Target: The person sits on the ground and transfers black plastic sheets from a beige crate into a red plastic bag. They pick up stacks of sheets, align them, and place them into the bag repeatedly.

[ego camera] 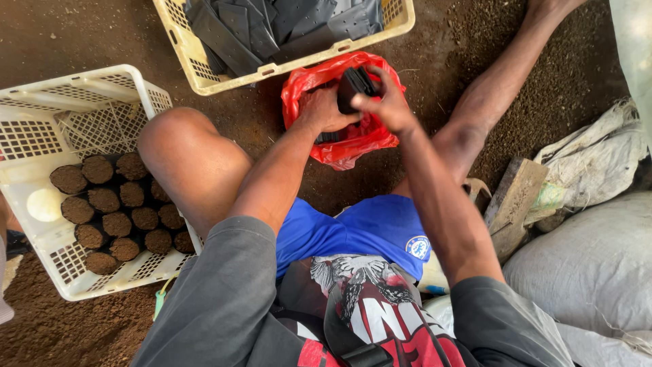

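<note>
- The person sits on the soil floor [81, 41], knees apart, with a red plastic bag [353, 139] lying open on the ground between the legs.
- The left hand [324, 109] is down in the mouth of that bag, fingers curled around the lower end of a black bundle [354, 85] that looks like a stack of flat black nursery bags.
- The right hand [387, 102] pinches the same bundle from the other side, thumb and fingers closed on it, so both hands hold it just above the bag's opening.
- More black material shows deeper inside the red bag, under the left hand; how much is there I cannot tell.
- Just beyond the red bag, touching its far edge, stands a yellow slatted crate [204, 71] with loose flat black plastic bags [285, 20] heaped in it, some punched with small holes.
- To the person's left, beside the raised knee, sits a white slatted crate [41, 122]. Its near half is packed with filled black grow bags [115, 214] standing upright in rows, dark soil showing at each top; its far half is bare.
- To the right lie grey-white woven sacks [591, 265], bulging and closed, with a short wooden block [513, 200] resting against them.
</note>
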